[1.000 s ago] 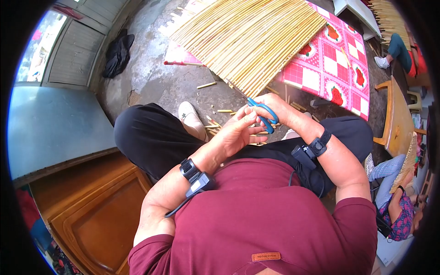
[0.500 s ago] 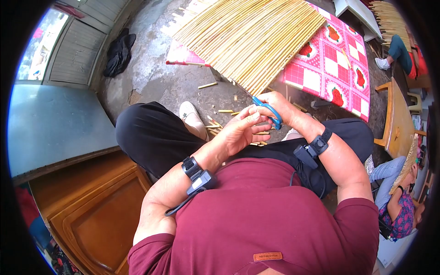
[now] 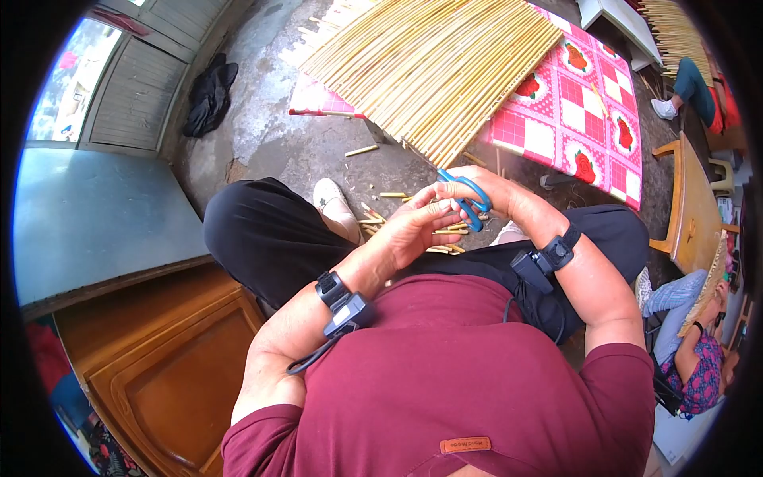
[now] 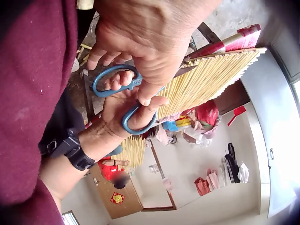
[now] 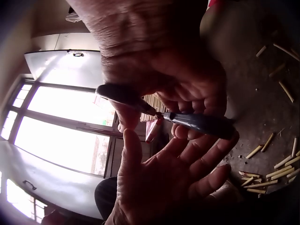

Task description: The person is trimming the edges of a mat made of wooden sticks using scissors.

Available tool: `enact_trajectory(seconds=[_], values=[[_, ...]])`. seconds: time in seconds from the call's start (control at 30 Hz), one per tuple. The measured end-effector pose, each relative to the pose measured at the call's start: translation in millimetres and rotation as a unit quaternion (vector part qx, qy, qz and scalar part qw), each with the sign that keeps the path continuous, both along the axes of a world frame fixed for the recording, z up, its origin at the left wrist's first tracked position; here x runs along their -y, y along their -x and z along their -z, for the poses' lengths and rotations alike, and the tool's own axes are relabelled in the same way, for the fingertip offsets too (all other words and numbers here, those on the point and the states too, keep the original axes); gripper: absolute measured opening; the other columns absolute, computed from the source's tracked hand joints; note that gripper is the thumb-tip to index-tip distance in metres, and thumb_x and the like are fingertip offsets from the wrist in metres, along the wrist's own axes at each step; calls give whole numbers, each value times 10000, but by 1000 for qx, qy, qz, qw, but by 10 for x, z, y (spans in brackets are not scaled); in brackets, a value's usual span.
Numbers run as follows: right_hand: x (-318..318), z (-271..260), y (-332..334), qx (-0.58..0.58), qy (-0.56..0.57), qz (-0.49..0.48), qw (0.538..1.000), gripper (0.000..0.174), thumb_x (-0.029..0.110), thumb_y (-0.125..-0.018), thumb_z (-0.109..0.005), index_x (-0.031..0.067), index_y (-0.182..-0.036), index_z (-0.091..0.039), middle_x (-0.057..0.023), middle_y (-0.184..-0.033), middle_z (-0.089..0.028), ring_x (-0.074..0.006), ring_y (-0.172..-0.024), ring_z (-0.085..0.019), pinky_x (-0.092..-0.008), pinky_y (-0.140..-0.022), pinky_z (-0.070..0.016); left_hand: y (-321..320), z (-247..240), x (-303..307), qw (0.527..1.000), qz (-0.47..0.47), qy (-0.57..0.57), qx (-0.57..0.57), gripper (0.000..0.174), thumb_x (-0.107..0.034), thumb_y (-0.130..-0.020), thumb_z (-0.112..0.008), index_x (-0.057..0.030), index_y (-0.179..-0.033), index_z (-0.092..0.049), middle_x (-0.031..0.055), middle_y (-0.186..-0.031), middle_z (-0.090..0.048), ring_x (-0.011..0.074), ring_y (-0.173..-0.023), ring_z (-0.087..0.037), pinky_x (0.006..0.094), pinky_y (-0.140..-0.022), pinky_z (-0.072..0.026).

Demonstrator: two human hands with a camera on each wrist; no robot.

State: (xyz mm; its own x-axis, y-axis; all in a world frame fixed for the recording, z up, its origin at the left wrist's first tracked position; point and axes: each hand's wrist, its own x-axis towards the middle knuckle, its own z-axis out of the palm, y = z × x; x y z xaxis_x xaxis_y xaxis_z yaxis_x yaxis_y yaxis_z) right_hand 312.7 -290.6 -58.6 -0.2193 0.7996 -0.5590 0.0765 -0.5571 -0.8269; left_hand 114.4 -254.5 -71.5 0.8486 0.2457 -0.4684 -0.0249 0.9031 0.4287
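My right hand [image 3: 470,195] grips blue-handled scissors [image 3: 483,197] over my lap, with its fingers through the handle loops [image 4: 125,123]. My left hand [image 3: 433,213] reaches across with straight fingers and touches the scissors and the right hand's fingers. In the right wrist view the left palm [image 5: 164,183] lies open just under the dark scissor handle [image 5: 201,124]. A mat of bamboo strips [image 3: 429,71] lies in front of my knees, with its near edge a little beyond the hands. The scissor blades are hidden by the hands.
The mat rests on a pink checked cloth [image 3: 592,107]. Short cut bamboo pieces [image 3: 373,219] litter the concrete floor by my white shoe [image 3: 332,203]. A wooden panel [image 3: 167,374] is at my left, a wooden chair [image 3: 687,207] and another seated person [image 3: 691,350] at my right.
Both hands with the scissors have drawn slightly right and back from the mat's edge. The right hand's grip stays the same, and the left fingers stay on the scissors.
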Motion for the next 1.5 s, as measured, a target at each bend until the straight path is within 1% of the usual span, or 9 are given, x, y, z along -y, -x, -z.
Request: enact_trajectory(seconds=[0.07, 0.17, 0.27, 0.37, 0.67, 0.77, 0.87, 1.17, 1.5], values=[[2, 22, 13, 10, 11, -1, 1000, 510, 509, -869, -668, 27, -1033, -705, -26, -746, -633, -123, -615, -602, -259, -531, -496, 2, -9, -6, 1000, 5, -2, -4, 465, -245, -909, -694, -128, -1310, -489, 36, -1198, -618, 238, -1182, -581, 467, -949, -497], [-15, -8, -6, 13, -14, 1, 1000, 477, 501, -864, -671, 37, -960, -719, -42, -704, -633, -131, -615, -614, -265, -530, -500, -4, -10, -6, 1000, 11, 1, -6, 456, -252, -909, -693, -121, -1304, -505, 32, -1196, -624, 235, -1181, -583, 466, -955, -490], [-24, 83, -26, 112, -134, -22, 984, 414, 452, -862, -684, 40, -873, -710, -53, -645, -618, -120, -578, -614, -268, -507, -497, -6, 20, -4, 1000, 17, 1, -8, 440, -258, -910, -692, -115, -1290, -524, 39, -1214, -623, 239, -1185, -580, 466, -961, -484], [-19, -41, -2, 103, -68, -11, 992, 380, 414, -867, -685, 37, -821, -674, -55, -611, -600, -108, -544, -607, -270, -488, -494, 1, 48, -8, 1000, 26, -2, -6, 437, -262, -906, -695, -113, -1283, -534, 60, -1227, -622, 242, -1191, -576, 462, -965, -481], [-23, -8, 6, 150, -76, -15, 986, 348, 373, -866, -707, 37, -824, -630, -42, -655, -613, -105, -549, -605, -262, -486, -493, 10, 89, -4, 1000, 21, -7, -2, 460, -268, -898, -704, -111, -1292, -524, 111, -1254, -611, 237, -1195, -567, 448, -959, -487], [-4, 84, -25, 48, -56, -5, 997, 365, 404, -873, -698, 49, -840, -624, -38, -691, -620, -106, -566, -606, -261, -496, -495, 18, 105, -7, 1000, 22, -15, -4, 491, -274, -897, -707, -117, -1314, -502, 111, -1266, -604, 236, -1200, -563, 452, -966, -482], [-17, 50, -72, 73, -53, -33, 995, 383, 437, -878, -687, 61, -854, -616, -32, -691, -611, -109, -572, -606, -254, -504, -496, 16, 72, -9, 999, 29, -17, 3, 523, -281, -895, -711, -123, -1336, -479, 111, -1276, -596, 237, -1205, -560, 456, -978, -474], [71, 38, -90, 44, -13, -17, 999, 411, 464, -874, -696, 68, -833, -599, -20, -665, -591, -90, -541, -580, -232, -478, -469, 27, 96, -5, 999, 24, -10, 22, 532, -282, -902, -701, -105, -1346, -467, 117, -1296, -579, 251, -1232, -548, 465, -984, -470], [82, 8, -92, 75, -53, -19, 996, 406, 435, -868, -710, 55, -790, -587, -20, -625, -582, -88, -510, -573, -243, -453, -457, 17, 130, 5, 999, 31, -20, 20, 557, -301, -899, -701, -91, -1354, -460, 128, -1306, -574, 254, -1243, -539, 465, -991, -463]])
